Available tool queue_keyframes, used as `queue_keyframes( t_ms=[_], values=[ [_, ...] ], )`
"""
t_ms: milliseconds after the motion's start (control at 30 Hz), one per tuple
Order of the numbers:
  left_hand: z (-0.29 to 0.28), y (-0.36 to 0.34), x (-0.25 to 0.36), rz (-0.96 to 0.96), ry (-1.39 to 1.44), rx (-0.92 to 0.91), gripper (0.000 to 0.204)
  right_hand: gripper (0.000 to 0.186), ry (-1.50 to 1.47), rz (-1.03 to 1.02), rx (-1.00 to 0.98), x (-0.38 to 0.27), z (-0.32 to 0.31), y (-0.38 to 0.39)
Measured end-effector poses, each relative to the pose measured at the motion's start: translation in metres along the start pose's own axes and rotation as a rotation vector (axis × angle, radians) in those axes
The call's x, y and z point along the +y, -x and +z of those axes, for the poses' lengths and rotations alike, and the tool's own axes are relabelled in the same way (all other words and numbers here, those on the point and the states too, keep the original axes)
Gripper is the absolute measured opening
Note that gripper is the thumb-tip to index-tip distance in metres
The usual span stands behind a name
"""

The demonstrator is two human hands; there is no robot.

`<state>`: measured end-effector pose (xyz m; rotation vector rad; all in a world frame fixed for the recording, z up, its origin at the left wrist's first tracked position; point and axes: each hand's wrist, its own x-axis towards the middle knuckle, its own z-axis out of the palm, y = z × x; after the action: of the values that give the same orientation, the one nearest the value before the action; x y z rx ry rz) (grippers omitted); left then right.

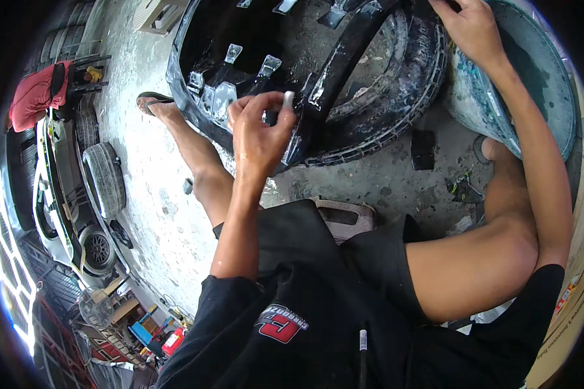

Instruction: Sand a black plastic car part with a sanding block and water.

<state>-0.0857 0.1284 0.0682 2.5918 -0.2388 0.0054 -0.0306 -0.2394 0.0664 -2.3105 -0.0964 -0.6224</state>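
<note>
A glossy black car body panel, looking like a bumper, lies across a tire in front of me, with wet or whitish smears on it. Over its near edge is my left hand, closed in a pinch on a small whitish piece, whose kind I cannot make out. My right hand reaches to the top edge of the view, beside the panel's far right part. Its fingertips are partly cut off there, so their grip is hidden.
A large tub with greenish-grey water stands at the right, below my right forearm. A dark flat piece lies on the wet floor. At the left are a loose tire, a car and a person in a red shirt.
</note>
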Motion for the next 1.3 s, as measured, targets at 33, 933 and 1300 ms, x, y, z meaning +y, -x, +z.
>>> queue_keyframes(
  t_ms=[33, 933, 1300],
  values=[
    [-0.001, 0.007, -0.008, -0.002, -0.072, -0.064, 0.024, 0.024, 0.026, -0.093, 0.017, 0.001, 0.000, 0.000],
    [0.056, -0.087, 0.006, 0.114, 0.147, -0.367, 0.031, 0.028, 0.008, -0.241, -0.030, -0.002, -0.001, 0.003],
    [0.100, -0.190, 0.079, 0.254, 0.299, -0.294, 0.039, 0.029, -0.047, -0.242, -0.007, 0.002, -0.002, 0.001]
  ],
)
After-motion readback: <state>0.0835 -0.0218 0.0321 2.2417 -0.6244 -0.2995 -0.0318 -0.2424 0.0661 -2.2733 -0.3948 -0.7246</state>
